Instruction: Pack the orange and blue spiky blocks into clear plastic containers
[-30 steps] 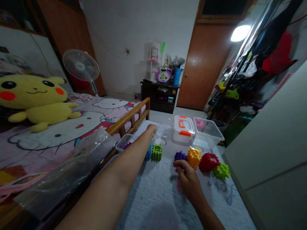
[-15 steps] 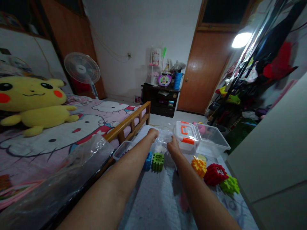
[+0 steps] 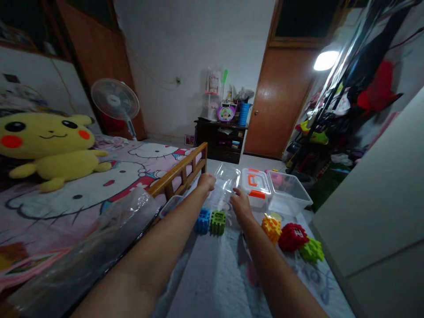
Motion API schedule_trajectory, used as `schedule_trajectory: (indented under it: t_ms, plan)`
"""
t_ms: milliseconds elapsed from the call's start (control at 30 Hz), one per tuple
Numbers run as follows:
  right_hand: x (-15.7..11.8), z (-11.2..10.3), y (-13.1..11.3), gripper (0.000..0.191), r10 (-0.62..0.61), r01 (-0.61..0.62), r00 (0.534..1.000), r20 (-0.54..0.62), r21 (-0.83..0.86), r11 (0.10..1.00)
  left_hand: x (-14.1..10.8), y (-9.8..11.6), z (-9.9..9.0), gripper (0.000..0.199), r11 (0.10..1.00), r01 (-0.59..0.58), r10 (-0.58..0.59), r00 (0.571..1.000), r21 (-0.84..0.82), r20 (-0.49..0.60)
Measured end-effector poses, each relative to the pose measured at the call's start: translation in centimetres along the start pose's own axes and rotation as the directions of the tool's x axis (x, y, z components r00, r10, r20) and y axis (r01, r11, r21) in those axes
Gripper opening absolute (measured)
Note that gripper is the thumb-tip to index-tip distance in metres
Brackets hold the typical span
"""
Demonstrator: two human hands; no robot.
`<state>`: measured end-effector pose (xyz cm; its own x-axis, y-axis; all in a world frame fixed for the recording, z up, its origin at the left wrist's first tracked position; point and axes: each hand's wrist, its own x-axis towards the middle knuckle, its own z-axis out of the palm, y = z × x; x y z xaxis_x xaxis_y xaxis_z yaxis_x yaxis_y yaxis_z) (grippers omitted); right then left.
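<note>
You're in a bedroom at home: around you are a wooden-railed bed (image 3: pixel 179 170), a Pikachu plush (image 3: pixel 49 141), a standing fan (image 3: pixel 115 99) and hanging clothes (image 3: pixel 374 88).

From my remote feed, the left side of the view is filled by a bed with a pink cartoon-cat bedspread (image 3: pixel 82 187) and a wooden bed rail (image 3: pixel 179 170). A big yellow Pikachu plush (image 3: pixel 46 148) lies on top of the bed. Past the bed, I see a white standing fan (image 3: pixel 115 99) in front of a wooden wardrobe. Against the far wall stands a dark cabinet (image 3: pixel 220 148), with a blue cylinder (image 3: pixel 244 115) and other clutter on top. To its right is a brown wooden door (image 3: pixel 280 101). On the right, I can make out a bright lamp (image 3: pixel 326 61) and a rack crowded with hanging clothes (image 3: pixel 351 88), beside a pale cupboard panel (image 3: pixel 371 190).
</note>
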<state>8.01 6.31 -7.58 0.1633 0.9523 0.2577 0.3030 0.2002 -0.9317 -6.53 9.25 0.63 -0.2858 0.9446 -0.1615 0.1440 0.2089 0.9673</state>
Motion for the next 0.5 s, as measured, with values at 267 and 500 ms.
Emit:
schedule_trajectory:
  t_ms: [267, 500]
  plan:
    - [-7.6, -5.1, -7.9, 0.064, 0.182, -0.184, 0.982, 0.047, 0.438, 0.88, -9.3, 3.2, -5.3, 0.013, 0.986, -0.151, 0.153, 0.988, -0.068, 0.024]
    - [-13.1, -13.6, -7.5, 0.058, 0.312, -0.178, 0.925, -0.218, 0.478, 0.86, -17.5, 0.4, -6.9, 0.026, 0.999, -0.046, 0.053, 0.928, -0.027, 0.368]
